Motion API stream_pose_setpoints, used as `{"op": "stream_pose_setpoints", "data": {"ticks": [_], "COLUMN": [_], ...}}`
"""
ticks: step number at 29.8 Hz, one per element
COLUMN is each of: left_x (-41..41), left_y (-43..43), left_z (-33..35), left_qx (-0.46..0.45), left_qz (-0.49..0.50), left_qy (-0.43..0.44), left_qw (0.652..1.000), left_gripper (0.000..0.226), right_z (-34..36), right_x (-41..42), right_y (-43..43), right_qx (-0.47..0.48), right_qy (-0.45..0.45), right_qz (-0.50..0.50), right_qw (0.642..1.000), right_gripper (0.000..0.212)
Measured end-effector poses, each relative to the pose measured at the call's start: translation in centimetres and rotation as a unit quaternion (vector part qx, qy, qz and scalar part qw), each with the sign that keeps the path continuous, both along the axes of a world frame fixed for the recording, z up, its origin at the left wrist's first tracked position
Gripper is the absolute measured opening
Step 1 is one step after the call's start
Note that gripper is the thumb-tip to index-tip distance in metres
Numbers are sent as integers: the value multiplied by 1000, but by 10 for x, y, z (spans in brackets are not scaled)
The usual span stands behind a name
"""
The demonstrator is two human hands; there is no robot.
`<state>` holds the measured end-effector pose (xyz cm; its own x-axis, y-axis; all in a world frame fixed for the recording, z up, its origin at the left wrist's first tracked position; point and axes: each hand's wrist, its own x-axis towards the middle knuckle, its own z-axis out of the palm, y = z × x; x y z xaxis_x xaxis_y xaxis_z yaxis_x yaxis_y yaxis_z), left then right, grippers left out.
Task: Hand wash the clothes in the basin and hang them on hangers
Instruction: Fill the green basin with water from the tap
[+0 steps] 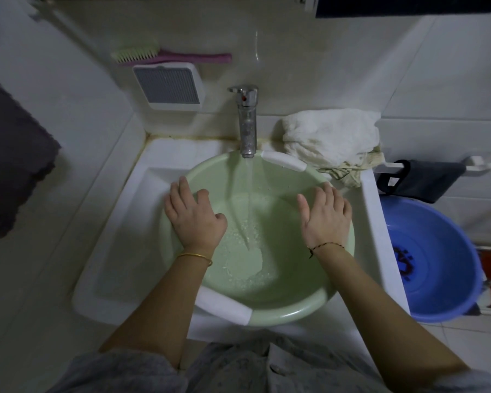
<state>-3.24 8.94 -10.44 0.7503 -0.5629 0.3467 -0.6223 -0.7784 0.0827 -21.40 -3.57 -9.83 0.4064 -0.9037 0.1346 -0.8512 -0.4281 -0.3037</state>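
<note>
A pale green basin (292,314) with white handle grips sits in the white sink (119,222). Water runs from the chrome tap (247,123) into it and pools shallowly at the bottom. My left hand (194,215) rests on the basin's left rim, fingers over the edge. On the right rim lies my right hand (325,214), its fingers straight. A crumpled white cloth (329,137) lies on the sink's back right corner, over a patterned cloth (349,168). No hangers are in view.
A blue basin (437,259) stands on the floor at the right. A dark cloth (425,177) hangs on a wall rail above it. A pink brush (170,56) and a white soap dish (169,86) hang on the back wall. A dark towel (14,157) hangs at left.
</note>
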Motion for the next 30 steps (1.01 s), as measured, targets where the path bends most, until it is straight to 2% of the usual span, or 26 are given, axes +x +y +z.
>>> {"op": "stream_pose_setpoints", "data": {"ticks": [3, 6, 13, 18, 22, 26, 30], "left_x": [0, -1, -1, -1, -1, -2, -2], "left_y": [0, 0, 1, 1, 0, 1, 1], "left_z": [0, 0, 1, 0, 2, 3, 5], "left_qx": [-3, -2, -1, -2, 0, 4, 13], "left_qz": [-1, 0, -3, -4, -5, -5, 1], "left_qy": [3, 6, 6, 5, 8, 12, 15], "left_qw": [1000, 1000, 1000, 1000, 1000, 1000, 1000], "left_gripper": [53, 53, 53, 53, 53, 54, 59], "right_z": [-2, -6, -11, -10, -10, -8, -4], "right_x": [1, 1, -1, 0, -1, -1, -1], "right_y": [-1, -1, -4, -2, -4, -4, -3], "right_qx": [-8, -13, -25, -34, -31, -13, 17], "right_qy": [5, 22, 39, 36, 43, 50, 62], "right_qz": [4, 8, 13, 9, 13, 19, 3], "right_qw": [1000, 1000, 999, 999, 999, 998, 998], "right_gripper": [100, 83, 57, 65, 52, 52, 61]}}
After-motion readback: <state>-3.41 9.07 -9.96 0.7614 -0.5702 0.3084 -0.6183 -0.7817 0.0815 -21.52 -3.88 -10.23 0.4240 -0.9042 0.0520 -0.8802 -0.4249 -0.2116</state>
